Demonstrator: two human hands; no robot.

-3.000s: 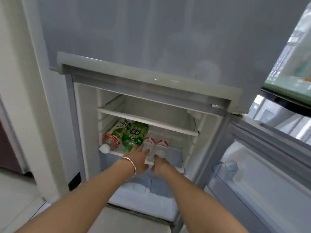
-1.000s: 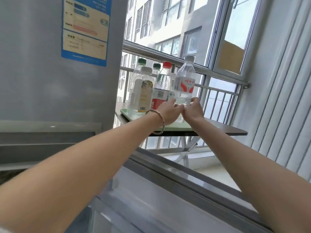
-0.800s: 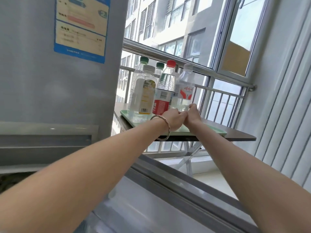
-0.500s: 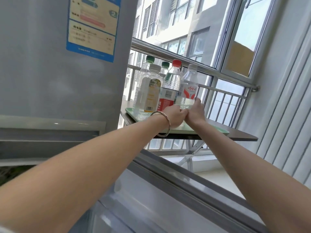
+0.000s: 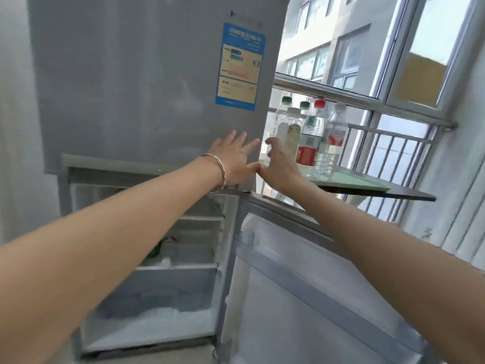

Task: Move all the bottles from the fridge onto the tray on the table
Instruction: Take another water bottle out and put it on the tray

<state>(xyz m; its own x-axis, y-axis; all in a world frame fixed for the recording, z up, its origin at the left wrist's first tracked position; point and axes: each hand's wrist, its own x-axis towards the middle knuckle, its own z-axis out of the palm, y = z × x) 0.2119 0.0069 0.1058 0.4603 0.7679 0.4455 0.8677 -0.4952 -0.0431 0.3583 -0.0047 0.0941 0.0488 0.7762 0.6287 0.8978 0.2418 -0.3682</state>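
Fridge (image 5: 131, 74) lower compartment is seen open at left; a green-labelled bottle (image 5: 154, 249) is glimpsed on the middle shelf (image 5: 178, 267), mostly hidden behind the left forearm, count not readable. Left hand (image 5: 236, 161) is held empty, fingers spread flat, in front of the fridge's right edge; contact cannot be told. Right hand (image 5: 280, 164) is held empty too, fingers loosely curled and apart, thumbs nearly touching. Open fridge door (image 5: 315, 285) is swung out below the right arm. Tray (image 5: 362, 179) is seen on the table (image 5: 409, 196), with bottles (image 5: 307, 143) clustered upright at its left end, near the table's left edge, just beyond the right hand.

Risks, as judged: the packed cluster could be clipped by the right hand and toppled; the remaining fridge bottle, lying low and well apart from both hands, could be missed or fumbled if wet; the door could be bumped on the reach down.
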